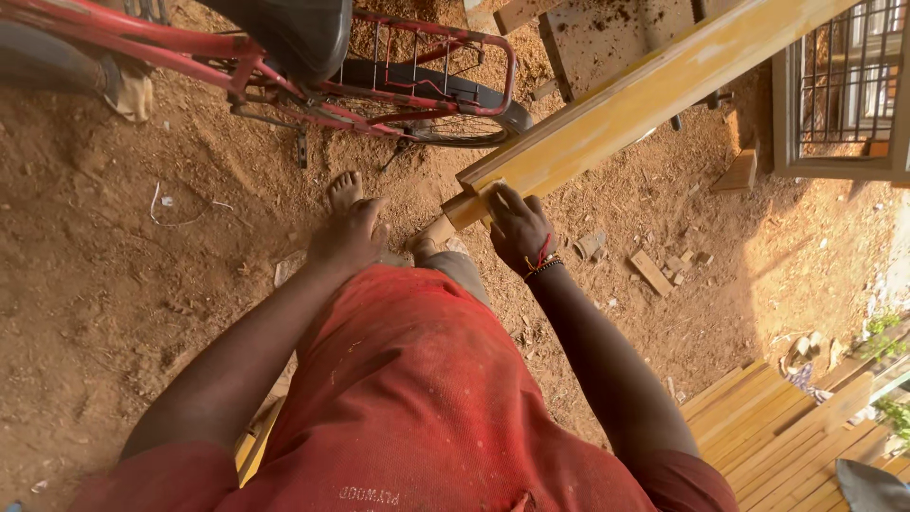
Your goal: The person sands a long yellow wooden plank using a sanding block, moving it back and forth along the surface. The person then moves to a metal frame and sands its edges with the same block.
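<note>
Person steadying the near end of a long yellow-painted plank over a sawdust-covered floor

The right hand (518, 226) is resting flat on the low end of the plank (607, 114), fingers spread and pressing rather than clenched, while the left hand (349, 237) is hanging loose beside it, grasping nothing. The plank is sloping up and away toward a window frame (834, 166), its near end standing just above a bare foot (344, 190). The handling seems to be only beginning: the plank is being held, not yet set among the stacked boards (777, 436). A red bicycle (379, 85) is standing behind.
</note>
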